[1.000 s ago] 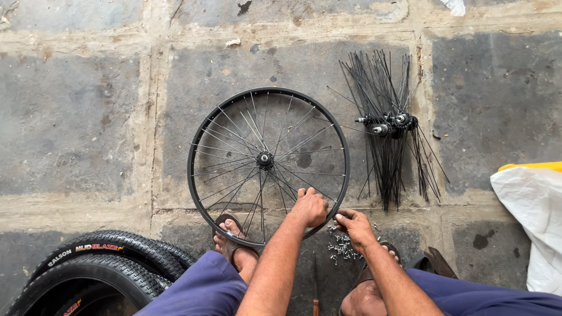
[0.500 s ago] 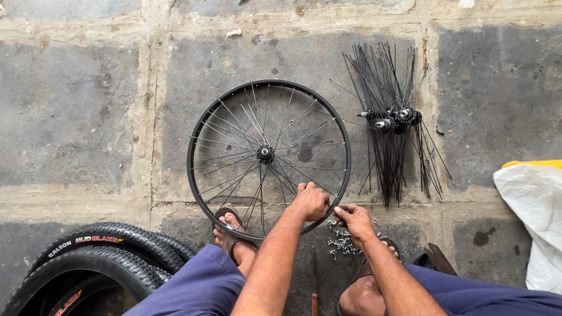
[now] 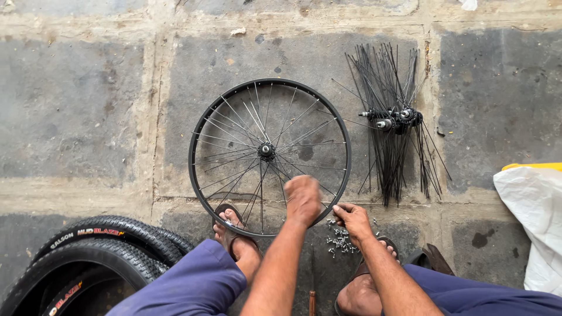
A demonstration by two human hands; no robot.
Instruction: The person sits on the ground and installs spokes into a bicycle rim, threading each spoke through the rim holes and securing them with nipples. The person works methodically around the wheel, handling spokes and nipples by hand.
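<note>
The person wears loose purple-blue trousers (image 3: 193, 284) over both legs, and both forearms are bare, with no sleeves in view. The feet are in open sandals (image 3: 229, 234) with dark straps (the right one is mostly hidden behind the arm).

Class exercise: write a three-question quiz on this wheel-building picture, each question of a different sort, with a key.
1. True or false: the left hand rests over the near part of the spoked wheel.
2. What lies right of the wheel? A) hubs with loose black spokes B) a pump C) a chain
3. What small metal parts lie on the floor beneath the right hand?

Key: 1 true; 2 A; 3 a pile of spoke nipples.
</note>
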